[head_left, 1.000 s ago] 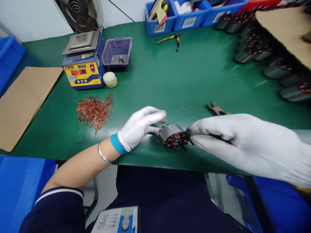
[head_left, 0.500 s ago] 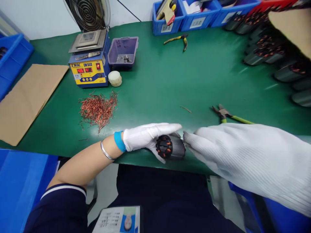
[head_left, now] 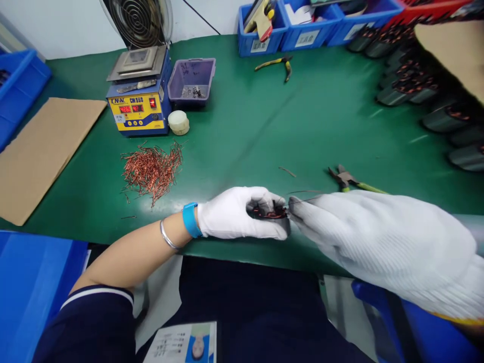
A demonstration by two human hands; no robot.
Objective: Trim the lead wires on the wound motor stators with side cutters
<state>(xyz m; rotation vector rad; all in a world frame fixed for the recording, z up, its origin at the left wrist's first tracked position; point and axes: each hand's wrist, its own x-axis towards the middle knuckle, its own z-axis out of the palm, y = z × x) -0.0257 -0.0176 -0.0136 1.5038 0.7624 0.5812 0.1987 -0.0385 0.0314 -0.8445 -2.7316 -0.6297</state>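
In the head view, my left hand (head_left: 230, 213), in a white glove, is wrapped round a dark motor stator (head_left: 279, 214) with copper windings. The wound end faces upward, and the fingers hide much of the body. My right hand (head_left: 363, 234), in a thick ribbed white glove with soiled fingertips, is closed in a pinch right beside the stator's right edge. A thin dark wire (head_left: 304, 191) sticks out by these fingertips; the exact grip on it is partly hidden. Green-handled cutters (head_left: 346, 177) lie just beyond the right hand.
A pile of copper wire clippings (head_left: 153, 170) lies left, before a blue-and-yellow solder pot (head_left: 139, 108). Beside it are a purple bin (head_left: 191, 80) and a round white tub (head_left: 178, 122). Yellow-handled pliers (head_left: 278, 63) lie farther back. Several stators (head_left: 448, 118) stand at right; cardboard (head_left: 45, 151) lies left.
My left hand has turned the stator so its wound end faces up instead of left. The right hand stays at its right side, and thin wire now shows at its fingertips.
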